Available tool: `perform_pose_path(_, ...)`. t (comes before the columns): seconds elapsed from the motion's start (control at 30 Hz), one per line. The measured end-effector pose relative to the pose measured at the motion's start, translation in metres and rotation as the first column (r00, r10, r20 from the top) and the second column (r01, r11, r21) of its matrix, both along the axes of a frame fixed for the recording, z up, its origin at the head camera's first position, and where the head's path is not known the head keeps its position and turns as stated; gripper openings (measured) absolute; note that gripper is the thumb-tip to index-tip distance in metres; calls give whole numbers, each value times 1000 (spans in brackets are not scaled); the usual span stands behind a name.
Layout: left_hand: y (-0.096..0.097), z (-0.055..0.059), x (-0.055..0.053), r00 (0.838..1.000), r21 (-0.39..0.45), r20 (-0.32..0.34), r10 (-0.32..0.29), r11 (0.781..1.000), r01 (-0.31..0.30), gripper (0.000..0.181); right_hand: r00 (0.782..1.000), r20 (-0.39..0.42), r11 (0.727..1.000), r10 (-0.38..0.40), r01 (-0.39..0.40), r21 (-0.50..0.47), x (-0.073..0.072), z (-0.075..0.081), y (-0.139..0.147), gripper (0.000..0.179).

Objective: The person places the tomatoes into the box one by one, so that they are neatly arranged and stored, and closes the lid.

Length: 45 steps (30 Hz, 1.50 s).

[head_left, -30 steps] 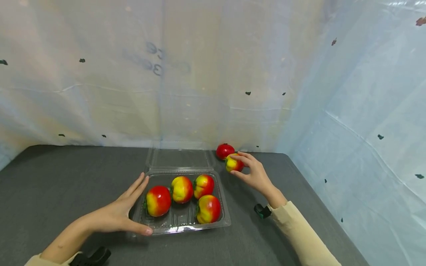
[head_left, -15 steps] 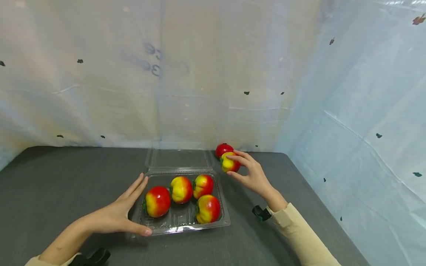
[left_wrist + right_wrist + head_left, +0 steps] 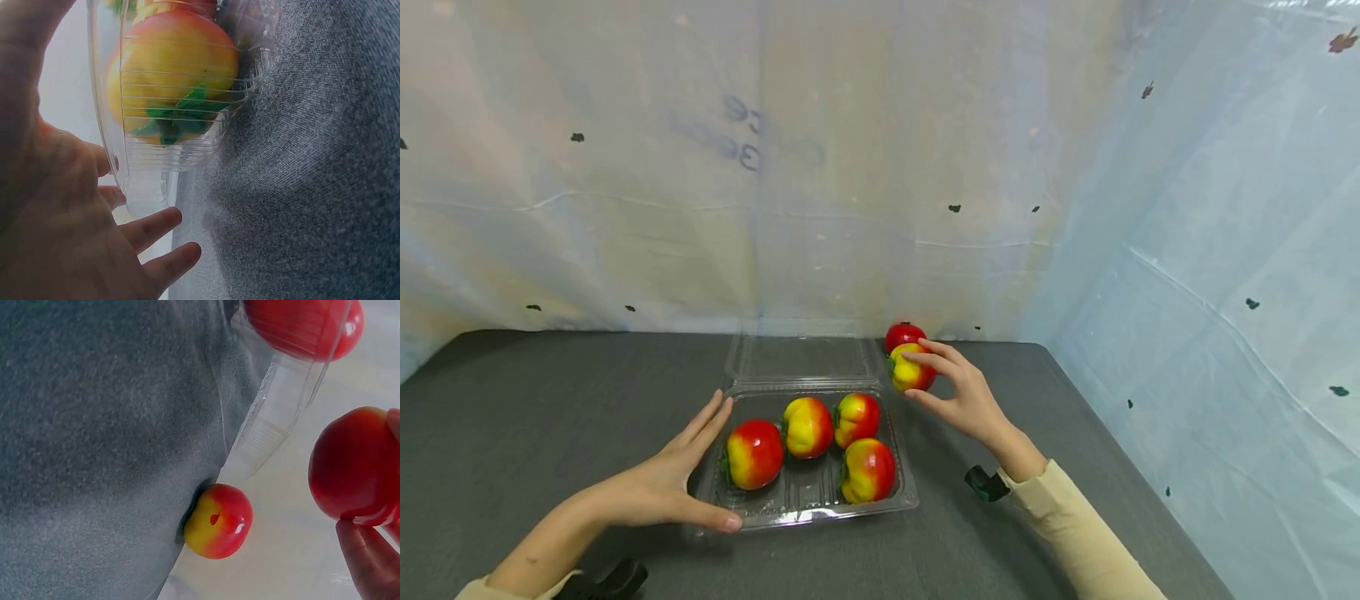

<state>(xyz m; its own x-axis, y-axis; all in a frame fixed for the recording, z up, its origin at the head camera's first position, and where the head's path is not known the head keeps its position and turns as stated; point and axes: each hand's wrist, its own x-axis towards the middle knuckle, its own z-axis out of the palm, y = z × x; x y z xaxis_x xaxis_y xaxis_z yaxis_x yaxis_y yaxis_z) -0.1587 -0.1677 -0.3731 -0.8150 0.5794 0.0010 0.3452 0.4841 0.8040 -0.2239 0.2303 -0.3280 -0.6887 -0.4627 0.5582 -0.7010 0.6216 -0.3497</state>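
Observation:
My right hand (image 3: 970, 402) pinches a red-and-yellow persimmon (image 3: 904, 367) between thumb and fingers. It is off the table, as the right wrist view shows the held persimmon (image 3: 353, 465) apart from the cloth. Another persimmon (image 3: 904, 335) lies behind it on the table. My left hand (image 3: 658, 487) spreads its fingers and thumb along the left side of a clear plastic box (image 3: 808, 518). Several persimmons, one (image 3: 755, 454) nearest the left hand, sit in the box. Through its ribbed wall the left wrist view shows a persimmon's (image 3: 178, 69) green calyx.
The box's clear hinged lid (image 3: 805, 358) lies folded back behind it. Grey cloth (image 3: 550, 400) covers the table. Pale sheeting (image 3: 850, 167) stands as a wall behind and on the right (image 3: 1247, 333). A dark wrist strap (image 3: 987, 483) hangs under the right wrist.
My right hand has moved a little to the left with the persimmon, nearer the box. The left hand and the box have stayed put.

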Motion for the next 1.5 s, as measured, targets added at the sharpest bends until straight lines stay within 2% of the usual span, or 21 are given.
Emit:
perform_pose_path(0.47,0,1,0,1000,3,16,-4,1000,4,121,997,-36,998,64,-64,-3,9,3,-8,53)
perform_pose_path(1.07,0,2,0,1000,-14,8,2,1000,-2,123,989,-12,989,147,-147,-30,28,7,-24,54)
perform_pose_path(1.5,-2,4,2,1000,-22,8,10,1000,-10,123,969,1,968,248,-248,-46,35,2,-36,50)
